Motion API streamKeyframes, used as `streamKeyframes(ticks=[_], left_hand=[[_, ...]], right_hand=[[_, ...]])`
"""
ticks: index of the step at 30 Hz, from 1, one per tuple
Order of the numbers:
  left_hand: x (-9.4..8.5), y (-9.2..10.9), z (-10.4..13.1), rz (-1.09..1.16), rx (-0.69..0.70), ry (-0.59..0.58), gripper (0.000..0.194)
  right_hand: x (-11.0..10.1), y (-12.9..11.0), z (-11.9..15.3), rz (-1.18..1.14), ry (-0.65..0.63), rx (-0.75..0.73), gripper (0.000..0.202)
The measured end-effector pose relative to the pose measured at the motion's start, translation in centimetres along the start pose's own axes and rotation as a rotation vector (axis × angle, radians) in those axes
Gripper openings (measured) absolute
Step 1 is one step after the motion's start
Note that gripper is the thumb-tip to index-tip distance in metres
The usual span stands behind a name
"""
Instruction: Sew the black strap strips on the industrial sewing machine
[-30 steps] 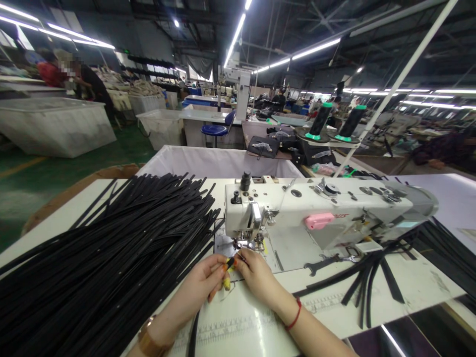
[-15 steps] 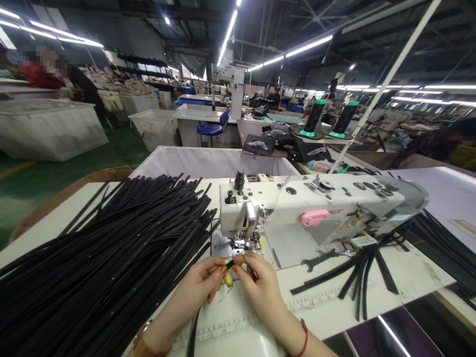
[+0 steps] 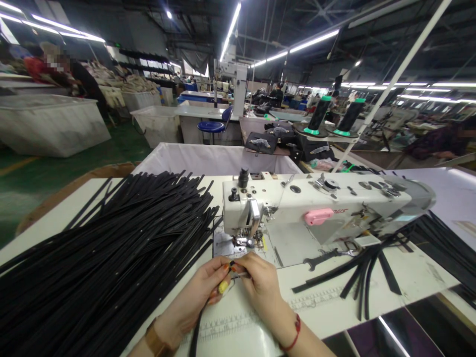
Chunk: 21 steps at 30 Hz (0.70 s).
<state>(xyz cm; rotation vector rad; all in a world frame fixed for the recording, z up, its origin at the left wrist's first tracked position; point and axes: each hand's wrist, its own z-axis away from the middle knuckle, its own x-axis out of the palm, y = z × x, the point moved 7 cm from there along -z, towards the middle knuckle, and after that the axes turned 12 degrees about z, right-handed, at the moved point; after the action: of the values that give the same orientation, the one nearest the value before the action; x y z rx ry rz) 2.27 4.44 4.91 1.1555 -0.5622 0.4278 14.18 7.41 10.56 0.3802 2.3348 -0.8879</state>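
Observation:
Both my hands meet just in front of the needle area of a white sewing machine (image 3: 282, 198). My left hand (image 3: 208, 282) is closed on the end of a black strap (image 3: 196, 334), which hangs down toward the table's front edge. A small yellow piece (image 3: 223, 286) shows at its fingers. My right hand (image 3: 258, 275) pinches at the same strap end, with a thin dark tool partly showing under its fingers; what tool it is cannot be made out. A large pile of black straps (image 3: 111, 248) lies to the left of my hands.
A wrench (image 3: 322, 259) and several short black strips (image 3: 359, 277) lie right of my hands. Behind the machine are a white-lined bin (image 3: 223, 157), thread cones (image 3: 320, 115) and black bags (image 3: 260, 142). People work at the far left and far right.
My hands have turned a little at the strap end, and the yellow piece has shifted slightly down and left. The view has moved slightly.

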Motion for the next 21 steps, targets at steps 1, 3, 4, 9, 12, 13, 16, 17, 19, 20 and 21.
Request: streamKeyframes(ticks=[1, 3, 4, 9, 12, 13, 16, 17, 19, 20, 21], left_hand=[[0.1, 0.0, 0.0, -0.007, 0.006, -0.002, 0.031], [0.3, -0.1, 0.0, -0.017, 0.016, 0.000, 0.031], [0.4, -0.1, -0.1, -0.018, 0.023, 0.001, 0.032], [0.8, 0.0, -0.3, -0.081, 0.061, 0.001, 0.039], [0.9, 0.5, -0.3, -0.163, 0.119, 0.001, 0.040], [0.9, 0.7, -0.3, -0.186, 0.144, 0.003, 0.040], [0.9, 1.3, -0.3, -0.231, 0.197, 0.028, 0.038], [0.9, 1.5, -0.3, -0.240, 0.207, 0.037, 0.037], [0.9, 1.8, -0.3, -0.248, 0.225, 0.050, 0.034], [0.9, 1.9, -0.3, -0.248, 0.232, 0.053, 0.033], [0.9, 2.0, -0.3, -0.248, 0.235, 0.056, 0.032]], right_hand=[[0.0, 0.0, 0.1, -0.006, 0.001, 0.003, 0.035], [-0.2, 0.0, 0.3, -0.034, 0.016, 0.012, 0.035], [-0.4, 0.1, 0.3, -0.051, 0.032, 0.023, 0.033], [-0.8, 0.5, 0.2, -0.101, 0.090, 0.145, 0.009], [-0.5, 0.9, 0.2, -0.115, 0.061, 0.230, 0.006], [-0.5, 1.0, 0.3, -0.128, 0.052, 0.252, 0.007], [-0.3, 1.1, 0.3, -0.180, 0.023, 0.290, 0.009], [-0.3, 1.2, 0.3, -0.194, 0.013, 0.304, 0.009], [-0.1, 1.3, 0.3, -0.219, -0.006, 0.331, 0.009], [-0.1, 1.4, 0.3, -0.234, -0.015, 0.343, 0.008], [0.0, 1.5, 0.3, -0.250, -0.022, 0.352, 0.008]])
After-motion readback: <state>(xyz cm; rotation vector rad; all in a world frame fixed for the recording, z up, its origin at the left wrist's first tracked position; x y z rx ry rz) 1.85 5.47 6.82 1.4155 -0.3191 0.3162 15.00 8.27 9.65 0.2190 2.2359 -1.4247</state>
